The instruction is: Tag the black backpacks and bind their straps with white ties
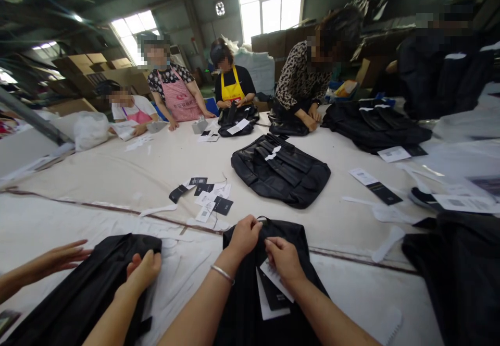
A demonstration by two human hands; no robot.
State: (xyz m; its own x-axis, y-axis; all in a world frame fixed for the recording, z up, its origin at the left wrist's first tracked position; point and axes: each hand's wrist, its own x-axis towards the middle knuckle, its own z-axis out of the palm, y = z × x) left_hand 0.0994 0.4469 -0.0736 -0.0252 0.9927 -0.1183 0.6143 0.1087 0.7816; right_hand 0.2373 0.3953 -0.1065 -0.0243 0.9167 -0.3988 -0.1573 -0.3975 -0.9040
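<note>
A black bag [242,304] lies on the table right in front of me, its top end pointing away. With a metal bangle on the wrist, my left hand [245,235] is closed in a pinch at the bag's small top loop [264,218]. Close beside it, my right hand [285,259] is also pinched, over the bag's upper part; what its fingertips hold is too small to make out. Beneath the right hand, black and white hang tags [271,296] lie on the bag, partly covered by that hand.
At my left, another person's hands [144,273] handle a black bag [74,288]. Loose hang tags [207,198] lie ahead, beside a black backpack [281,171]. Several people work across the table [97,179]. More black bags [457,273] and tags [377,186] lie on the right.
</note>
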